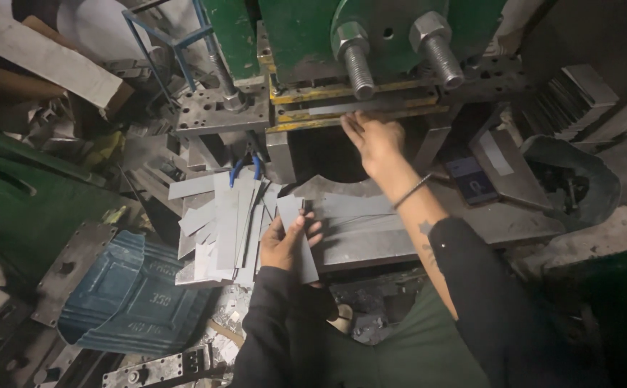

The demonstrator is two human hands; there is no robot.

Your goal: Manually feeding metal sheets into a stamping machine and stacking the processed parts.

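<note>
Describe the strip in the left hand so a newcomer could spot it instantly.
Start at the green press at top, then drop to the grey steel table below it. At the table's front edge the left hand grips one flat grey metal strip. Unlike the loose strips fanned out leftward, it is held, pointing toward the person.

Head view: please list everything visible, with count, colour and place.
press machine: one, green, top centre
threaded bolts: two, grey, on the press front
die slot: one, yellow-edged, under the bolts
metal strips: a loose pile, grey, left of the press bed
pliers: one, blue handles, behind the pile
moulded cover: one, blue, lower left
stacked plates: several, grey, upper right
left hand: holds a grey strip
right hand: reaching to the die slot, bangle on wrist
</note>
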